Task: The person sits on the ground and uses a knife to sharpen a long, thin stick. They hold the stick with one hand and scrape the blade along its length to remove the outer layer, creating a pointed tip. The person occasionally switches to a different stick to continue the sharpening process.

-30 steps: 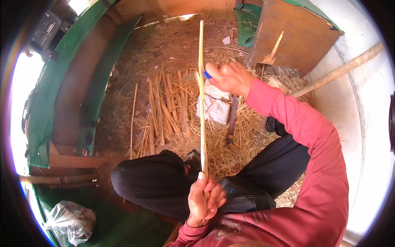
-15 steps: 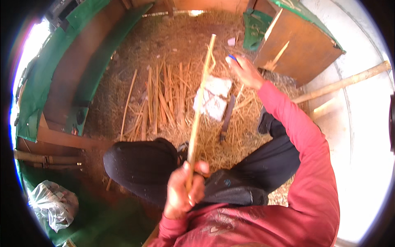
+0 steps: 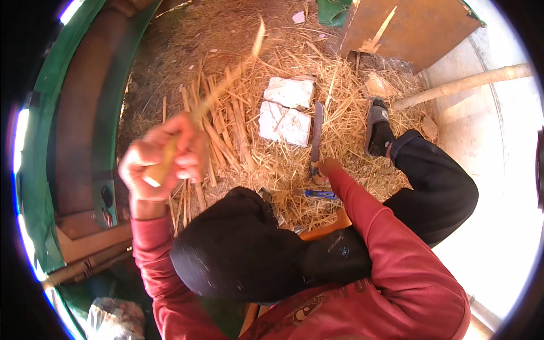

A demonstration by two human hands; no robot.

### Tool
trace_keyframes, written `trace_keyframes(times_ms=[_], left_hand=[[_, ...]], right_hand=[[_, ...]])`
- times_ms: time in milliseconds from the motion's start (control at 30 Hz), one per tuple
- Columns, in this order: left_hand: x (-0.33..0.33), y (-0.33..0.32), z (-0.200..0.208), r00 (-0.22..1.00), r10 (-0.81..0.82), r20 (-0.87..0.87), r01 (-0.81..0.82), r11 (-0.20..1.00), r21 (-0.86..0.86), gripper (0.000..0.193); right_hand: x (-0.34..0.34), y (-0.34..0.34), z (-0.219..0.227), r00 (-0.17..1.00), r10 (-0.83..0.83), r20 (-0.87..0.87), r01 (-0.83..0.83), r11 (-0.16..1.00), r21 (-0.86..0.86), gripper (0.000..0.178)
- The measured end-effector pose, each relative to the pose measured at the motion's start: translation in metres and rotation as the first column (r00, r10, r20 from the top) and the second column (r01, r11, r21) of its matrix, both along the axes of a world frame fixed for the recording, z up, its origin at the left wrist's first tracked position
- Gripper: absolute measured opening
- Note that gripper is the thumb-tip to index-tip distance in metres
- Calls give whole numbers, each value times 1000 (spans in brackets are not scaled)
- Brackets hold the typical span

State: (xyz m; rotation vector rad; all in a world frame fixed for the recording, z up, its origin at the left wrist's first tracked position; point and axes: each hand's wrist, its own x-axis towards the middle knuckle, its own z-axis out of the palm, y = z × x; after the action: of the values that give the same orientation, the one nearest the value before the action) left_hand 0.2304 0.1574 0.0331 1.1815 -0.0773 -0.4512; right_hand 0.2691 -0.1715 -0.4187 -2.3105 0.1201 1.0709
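My left hand (image 3: 164,156) is closed around a pale stick (image 3: 218,90), raised over the left side. The stick slants away to the upper right, its far end thin and blurred by motion. Down on the straw, my right hand (image 3: 327,168) has its fingers closed at the handle of a machete (image 3: 317,127), whose dark blade points away from me. Just nearer than that hand lies a blue utility knife (image 3: 321,194). Left of the blade are white stone-like slabs (image 3: 286,124) with a crack or gap between them.
Several split wooden sticks (image 3: 241,136) lie left of the slabs. Straw (image 3: 351,170) covers the ground. An orange object (image 3: 328,226) shows beside my leg. A brown board (image 3: 408,28) and a pole (image 3: 464,86) stand at the right; a plastic bag (image 3: 116,320) sits lower left.
My left hand has swung left and up with the stick. My right hand has come down from the stick's far end to the machete; the blue utility knife now lies on the straw.
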Motion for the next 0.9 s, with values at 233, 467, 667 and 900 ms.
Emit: trace_keyframes(times_ms=[233,467,667,900], left_hand=[[67,-29,-103,929,-124,-348,16,955,-297,74],[106,-45,-106,955,104,-278,-128,989,-72,80],[142,-33,-89,980,149,-131,-141,988,67,78],[141,-49,-39,994,98,-44,-93,990,102,76]], right_hand=[[-31,36,8,941,21,339,74,962,-263,73],[-39,20,-18,845,-426,325,436,899,44,49],[-25,-21,75,630,-354,691,403,910,99,40],[3,16,204,564,-593,575,275,791,546,30]])
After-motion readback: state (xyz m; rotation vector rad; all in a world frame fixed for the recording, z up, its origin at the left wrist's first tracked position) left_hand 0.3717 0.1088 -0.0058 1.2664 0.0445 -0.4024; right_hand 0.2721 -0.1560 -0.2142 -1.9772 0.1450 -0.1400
